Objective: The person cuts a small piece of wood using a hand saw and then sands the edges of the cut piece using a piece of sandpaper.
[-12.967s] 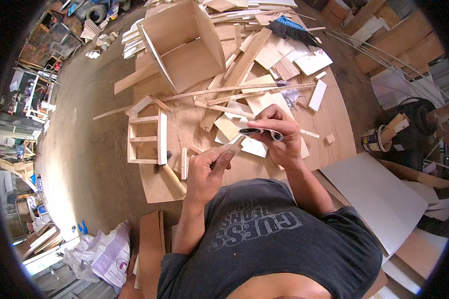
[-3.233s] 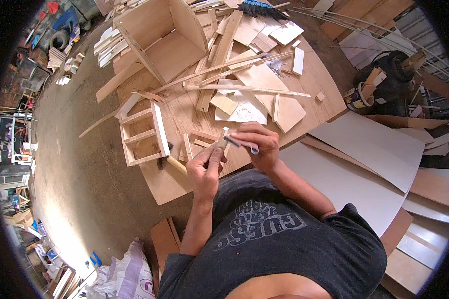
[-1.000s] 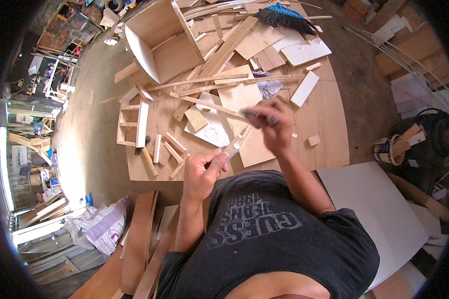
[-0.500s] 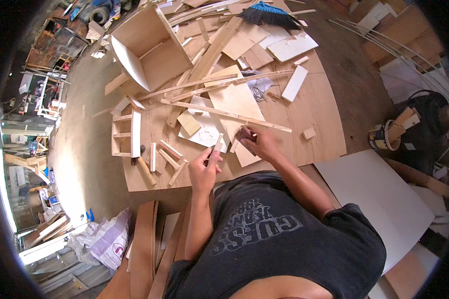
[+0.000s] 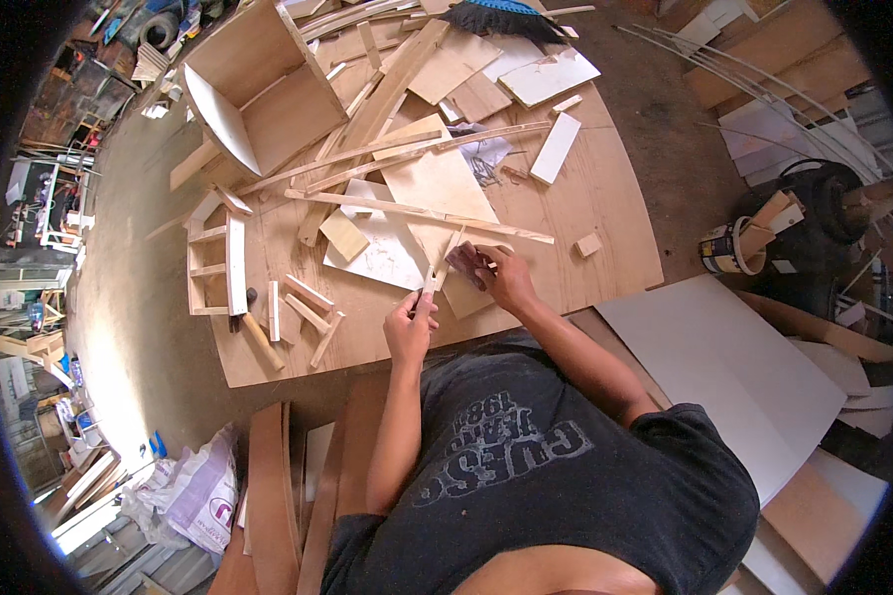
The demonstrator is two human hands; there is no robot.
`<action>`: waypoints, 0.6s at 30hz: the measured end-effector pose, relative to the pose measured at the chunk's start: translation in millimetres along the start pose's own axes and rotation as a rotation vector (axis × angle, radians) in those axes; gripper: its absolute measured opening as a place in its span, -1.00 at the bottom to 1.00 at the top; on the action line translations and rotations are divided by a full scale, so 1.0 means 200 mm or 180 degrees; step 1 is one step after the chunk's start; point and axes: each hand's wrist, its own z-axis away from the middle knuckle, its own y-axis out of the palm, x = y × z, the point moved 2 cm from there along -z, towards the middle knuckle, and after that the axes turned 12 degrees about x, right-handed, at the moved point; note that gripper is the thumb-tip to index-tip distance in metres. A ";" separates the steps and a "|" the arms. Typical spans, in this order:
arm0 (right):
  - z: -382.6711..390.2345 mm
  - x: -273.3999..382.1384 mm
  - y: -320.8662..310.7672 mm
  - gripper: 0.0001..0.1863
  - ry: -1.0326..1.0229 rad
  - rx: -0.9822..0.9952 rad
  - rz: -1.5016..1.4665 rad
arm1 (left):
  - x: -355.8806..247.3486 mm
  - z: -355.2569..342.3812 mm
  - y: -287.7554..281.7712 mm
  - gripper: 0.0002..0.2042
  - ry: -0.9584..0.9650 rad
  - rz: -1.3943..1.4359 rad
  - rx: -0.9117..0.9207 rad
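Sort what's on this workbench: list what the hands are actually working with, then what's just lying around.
In hand:
left hand and right hand
thin wood strip
small dark pad

Lying about:
open plywood box
small wooden ladder frame
broom head
white offcut
small wood block

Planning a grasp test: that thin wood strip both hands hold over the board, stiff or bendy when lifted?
The thin wood strip looks slender and long, so probably light and somewhat flexible. The left hand and right hand grip opposite ends, hinting it needs support. Likely snaps if bent hard.

wood offcuts [image 5: 308,307] crowd the plywood board [image 5: 605,208], bare right of the right hand [image 5: 506,278].
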 end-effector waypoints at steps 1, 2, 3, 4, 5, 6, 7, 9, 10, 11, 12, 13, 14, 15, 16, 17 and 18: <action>0.01 -0.08 0.00 -0.56 0.0002 -0.0173 0.0018 | -0.02 -0.02 0.02 -0.68 0.0107 -0.0098 0.0011; 0.02 -0.08 0.00 -0.54 -0.0002 -0.0303 0.0018 | -0.02 -0.03 0.02 -0.68 0.0186 -0.0195 -0.0015; 0.03 -0.09 -0.01 -0.54 -0.0005 -0.0282 0.0020 | -0.01 -0.04 0.02 -0.68 0.0174 -0.0185 -0.0030; 0.04 -0.10 -0.02 -0.55 0.0042 -0.0401 0.0193 | -0.01 -0.05 0.02 -0.68 0.0215 -0.0163 -0.0091; 0.04 -0.08 -0.03 -0.55 0.0087 -0.0536 0.0359 | -0.02 -0.06 0.01 -0.68 0.0266 -0.0152 -0.0146; 0.03 -0.05 -0.04 -0.55 0.0074 -0.0520 0.0355 | -0.02 -0.05 0.01 -0.68 0.0263 -0.0148 -0.0166; 0.01 -0.02 -0.03 -0.57 0.0025 -0.0481 0.0340 | -0.02 -0.04 -0.01 -0.68 0.0203 -0.0048 -0.0169; -0.03 0.03 -0.02 -0.59 -0.0065 -0.0440 0.0303 | -0.04 -0.02 -0.04 -0.68 0.0168 0.0041 -0.0208; -0.06 0.07 -0.01 -0.56 -0.0224 -0.0436 0.0430 | -0.05 -0.01 -0.05 -0.69 0.0173 0.0066 -0.0187; -0.08 0.10 0.01 -0.54 -0.0389 -0.0429 0.0540 | -0.05 0.01 -0.07 -0.71 0.0176 0.0081 -0.0178; -0.10 0.14 0.02 -0.54 -0.0429 -0.0402 0.0513 | -0.04 0.03 -0.10 -0.71 0.0178 0.0075 -0.0233; -0.13 0.17 0.04 -0.51 -0.0145 -0.0305 0.1135 | -0.03 0.04 -0.13 -0.71 0.0182 0.0039 -0.0277; -0.14 0.18 0.07 -0.46 0.0149 -0.0202 0.1754 | -0.02 0.06 -0.16 -0.71 0.0172 0.0000 -0.0316; -0.17 0.21 0.10 -0.46 0.0113 -0.0167 0.1728 | -0.01 0.08 -0.19 -0.70 0.0139 -0.0007 -0.0306; -0.20 0.22 0.12 -0.42 0.0325 -0.0115 0.1835 | 0.00 0.10 -0.22 -0.70 0.0124 -0.0013 -0.0359; -0.23 0.23 0.14 -0.37 0.0532 -0.0056 0.1955 | 0.00 0.12 -0.23 -0.70 0.0071 -0.0020 -0.0397; -0.26 0.23 0.17 -0.37 0.0491 -0.0015 0.1944 | 0.01 0.15 -0.25 -0.70 0.0019 -0.0026 -0.0433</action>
